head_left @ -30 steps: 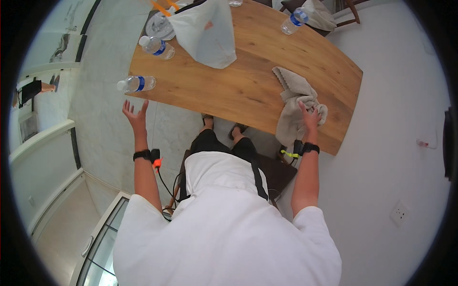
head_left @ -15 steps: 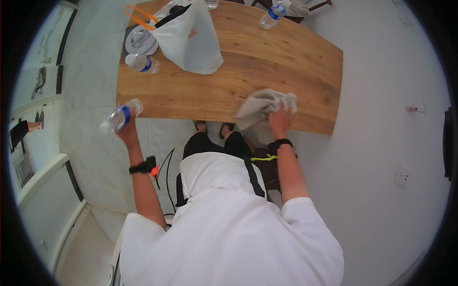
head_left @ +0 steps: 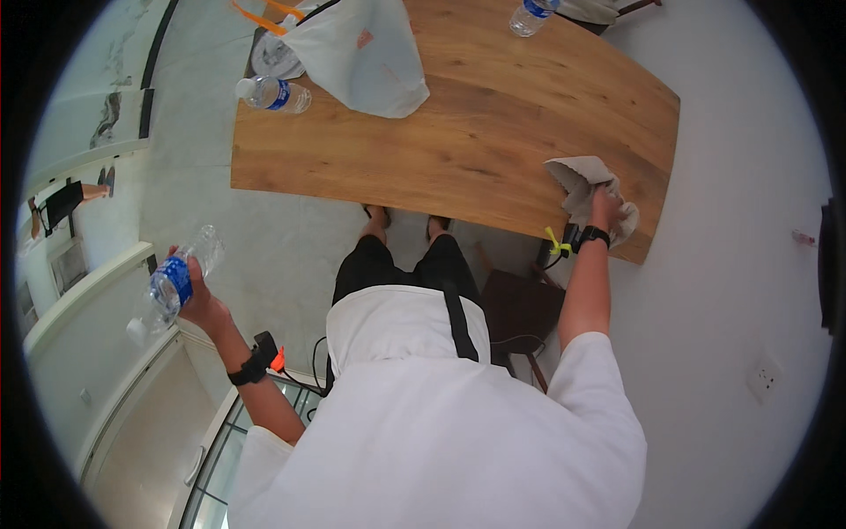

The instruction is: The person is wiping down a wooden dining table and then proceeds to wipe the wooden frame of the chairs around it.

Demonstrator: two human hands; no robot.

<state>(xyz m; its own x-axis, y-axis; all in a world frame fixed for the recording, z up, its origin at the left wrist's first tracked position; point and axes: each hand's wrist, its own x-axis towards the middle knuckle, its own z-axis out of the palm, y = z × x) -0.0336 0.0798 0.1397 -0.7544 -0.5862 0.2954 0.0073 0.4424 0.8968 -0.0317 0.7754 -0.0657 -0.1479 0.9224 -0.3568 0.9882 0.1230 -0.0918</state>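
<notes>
While the left hand (head_left: 201,300) is wrapped around a clear bottle (head_left: 170,284) away from the table (head_left: 476,132), the right hand (head_left: 605,210), well apart, rests on a crumpled beige cloth (head_left: 577,181), its grip hard to tell, so a loosened left hold could drop the bottle onto the floor (head_left: 286,238).

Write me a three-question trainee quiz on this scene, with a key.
1. True or false: the bottle in the left hand is resting on the table.
2. Which hand is on the beige cloth: (a) left, (b) right, or (c) both?
3. Fill in the colour: the white bag has ___ handles.

Key: 1. False, it is held off the table. 2. b, the right hand. 3. Orange.
</notes>
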